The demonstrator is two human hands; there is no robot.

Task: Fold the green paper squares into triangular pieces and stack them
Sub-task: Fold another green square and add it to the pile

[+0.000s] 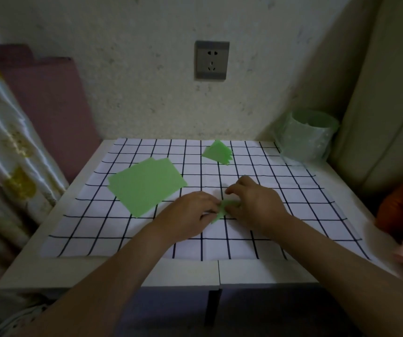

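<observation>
A small green paper piece point(225, 208), partly folded, lies on the checked cloth between my two hands. My left hand point(190, 215) pinches its left side with curled fingers. My right hand point(256, 203) pinches its right side, covering much of it. A loose pile of flat green paper squares point(144, 184) lies to the left of my hands. A stack of folded green triangular pieces point(217, 152) sits farther back, near the wall.
The white cloth with a dark grid point(293, 203) covers a small white table point(183, 273) set against a wall. A translucent green container point(306, 138) stands at the back right corner. An orange object point(402, 210) lies off the right edge. Curtains hang at left.
</observation>
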